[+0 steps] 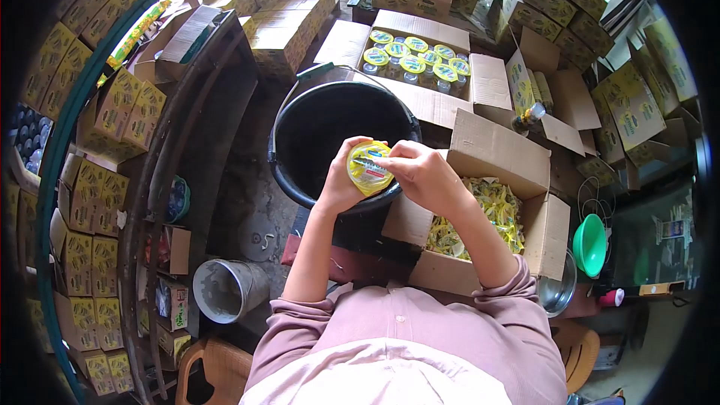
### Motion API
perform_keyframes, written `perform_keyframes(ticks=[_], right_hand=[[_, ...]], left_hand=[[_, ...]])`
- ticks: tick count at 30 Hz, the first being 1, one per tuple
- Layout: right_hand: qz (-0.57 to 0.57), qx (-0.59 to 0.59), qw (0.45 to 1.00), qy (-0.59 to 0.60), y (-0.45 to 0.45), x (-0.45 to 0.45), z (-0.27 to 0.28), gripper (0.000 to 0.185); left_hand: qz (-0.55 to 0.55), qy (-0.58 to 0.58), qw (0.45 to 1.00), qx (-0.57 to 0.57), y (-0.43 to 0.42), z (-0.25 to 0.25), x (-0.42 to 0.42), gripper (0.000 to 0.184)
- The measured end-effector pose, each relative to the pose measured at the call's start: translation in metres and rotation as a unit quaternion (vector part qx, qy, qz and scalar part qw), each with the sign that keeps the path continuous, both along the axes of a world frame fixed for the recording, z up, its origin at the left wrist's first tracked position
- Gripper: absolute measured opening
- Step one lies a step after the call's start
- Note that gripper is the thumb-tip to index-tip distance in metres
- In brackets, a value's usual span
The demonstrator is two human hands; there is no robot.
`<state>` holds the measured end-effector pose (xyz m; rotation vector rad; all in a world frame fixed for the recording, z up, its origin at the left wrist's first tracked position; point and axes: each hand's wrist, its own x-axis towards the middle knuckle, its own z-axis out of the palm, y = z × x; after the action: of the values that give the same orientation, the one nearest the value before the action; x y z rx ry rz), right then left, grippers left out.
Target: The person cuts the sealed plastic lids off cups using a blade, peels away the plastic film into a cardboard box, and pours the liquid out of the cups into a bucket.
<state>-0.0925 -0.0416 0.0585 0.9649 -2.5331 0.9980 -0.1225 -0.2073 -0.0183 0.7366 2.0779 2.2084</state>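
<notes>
Over the near rim of a black bucket [281, 172], my left hand [342, 182] is wrapped round a cup with a yellow printed lid [370, 168]. The lid faces up toward me. My right hand [420, 172] is closed at the lid's right side, its fingertips pinched on or against the top; whether anything small is between them is hidden. Just right of my right forearm, an open carton [499, 146] holds many crumpled yellow-and-clear wrappers [491, 210].
Beyond the bucket, an open box [431, 101] holds several yellow-lidded cups [411, 64]. A grey bucket [229, 290] stands lower left. A green bowl [590, 245] is at right. Stacked printed cartons [281, 26] line the back and both sides.
</notes>
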Motion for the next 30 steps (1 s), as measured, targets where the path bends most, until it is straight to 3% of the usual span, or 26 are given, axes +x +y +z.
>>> perform_keyframes(ticks=[12, 20, 25, 26, 30], right_hand=[[-0.024, 0.069, 0.997, -0.002, -0.008, 0.005, 0.0, 0.03], [-0.041, 0.095, 0.995, -0.011, 0.016, 0.009, 0.004, 0.03], [-0.049, 0.036, 0.998, 0.004, 0.042, 0.01, 0.011, 0.027], [-0.064, 0.028, 0.998, 0.006, 0.045, 0.011, 0.014, 0.026], [-0.114, -0.057, 0.991, -0.033, 0.046, 0.013, 0.018, 0.025]], left_hand=[[-0.011, -0.035, 0.999, 0.019, 0.001, 0.002, 0.002, 0.072], [0.077, 0.018, 0.996, -0.044, -0.001, -0.007, -0.003, 0.072], [0.081, 0.028, 0.996, 0.026, 0.004, -0.004, -0.004, 0.073], [0.117, 0.021, 0.992, -0.053, 0.0, -0.001, -0.001, 0.074], [0.16, 0.043, 0.985, -0.04, 0.004, -0.007, -0.001, 0.077]])
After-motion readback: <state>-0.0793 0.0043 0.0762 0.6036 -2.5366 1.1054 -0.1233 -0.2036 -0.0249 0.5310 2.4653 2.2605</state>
